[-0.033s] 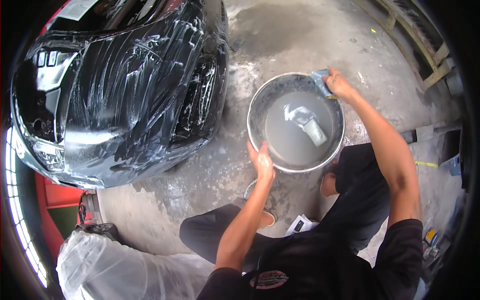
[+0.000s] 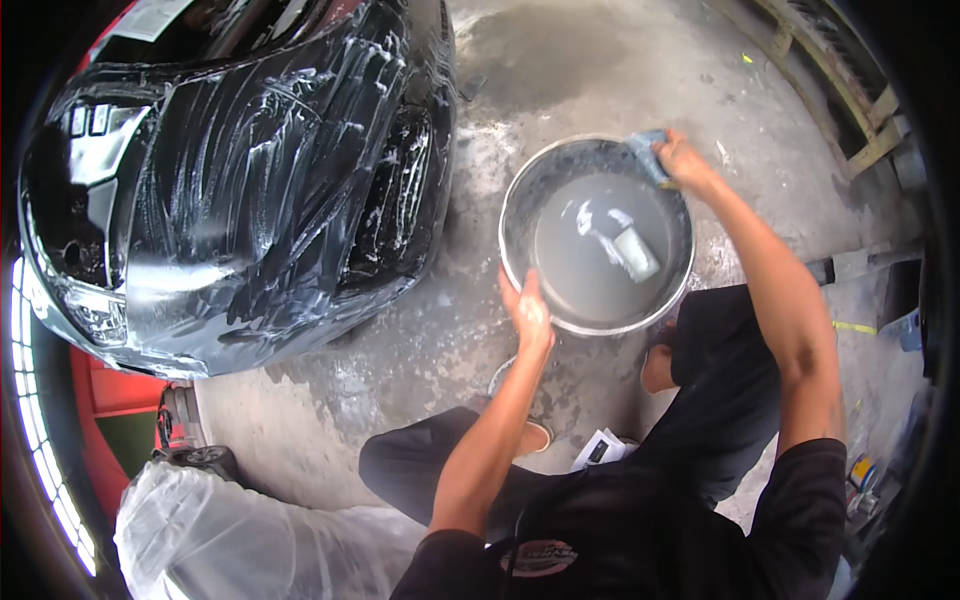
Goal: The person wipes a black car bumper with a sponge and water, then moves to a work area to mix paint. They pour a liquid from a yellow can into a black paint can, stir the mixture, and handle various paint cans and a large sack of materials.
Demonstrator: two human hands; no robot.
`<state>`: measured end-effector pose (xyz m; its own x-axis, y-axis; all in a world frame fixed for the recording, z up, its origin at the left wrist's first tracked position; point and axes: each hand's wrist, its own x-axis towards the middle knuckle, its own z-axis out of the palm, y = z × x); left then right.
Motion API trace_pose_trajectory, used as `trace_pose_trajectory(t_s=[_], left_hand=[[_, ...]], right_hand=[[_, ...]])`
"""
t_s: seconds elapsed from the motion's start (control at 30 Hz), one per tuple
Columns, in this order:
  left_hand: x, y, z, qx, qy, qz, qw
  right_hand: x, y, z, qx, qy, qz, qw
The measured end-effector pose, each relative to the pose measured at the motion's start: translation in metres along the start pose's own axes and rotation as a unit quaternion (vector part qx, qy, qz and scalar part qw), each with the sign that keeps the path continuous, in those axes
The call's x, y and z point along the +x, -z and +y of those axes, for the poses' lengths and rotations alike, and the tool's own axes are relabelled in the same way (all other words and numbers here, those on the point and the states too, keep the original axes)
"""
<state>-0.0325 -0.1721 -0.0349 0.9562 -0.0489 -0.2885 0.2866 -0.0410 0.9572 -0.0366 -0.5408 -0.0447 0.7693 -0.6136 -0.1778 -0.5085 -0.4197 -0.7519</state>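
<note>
A wide round tub (image 2: 512,190) with a pale rim holds cloudy grey water (image 2: 570,270). My left hand (image 2: 527,310) is closed on its near left rim, thumb on the inner side and fingers outside. At the far right rim, my right hand (image 2: 683,163) grips the tub's edge together with a folded blue-grey cloth-like piece (image 2: 650,155), whose exact kind I cannot make out. A bright rectangular patch (image 2: 636,256) shows in the water; whether it is a reflection or a thing, I cannot tell.
To the left stands a black car bumper (image 2: 270,200) streaked with whitish suds. Clear plastic sheeting (image 2: 230,530) covers something at the lower left. Printed paper (image 2: 603,449) lies between my legs on the stained concrete floor (image 2: 400,400). A metal rack (image 2: 835,80) stands far right.
The tub has shifted slightly away from me and to the right, with both hands on it. The bright patches on its water have changed shape.
</note>
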Motion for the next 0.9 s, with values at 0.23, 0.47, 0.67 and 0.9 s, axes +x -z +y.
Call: trace_pose_trajectory(t_s=[0.23,0.47,0.67,0.9], left_hand=[[0.059,-0.085,0.018,0.042,-0.057,-0.061,0.996],[0.073,-0.093,0.05,0.168,-0.071,-0.092,0.979],[0.026,-0.041,0.064,0.142,-0.252,-0.044,0.956],[-0.019,0.055,0.061,-0.247,0.07,-0.154,0.954]], right_hand=[[0.051,0.049,0.044,0.045,-0.005,0.141,0.989],[0.055,0.077,-0.02,0.091,0.143,0.242,0.955],[-0.064,-0.001,-0.154,0.185,0.268,-0.025,0.945],[-0.169,-0.104,-0.168,0.171,0.258,-0.203,0.929]])
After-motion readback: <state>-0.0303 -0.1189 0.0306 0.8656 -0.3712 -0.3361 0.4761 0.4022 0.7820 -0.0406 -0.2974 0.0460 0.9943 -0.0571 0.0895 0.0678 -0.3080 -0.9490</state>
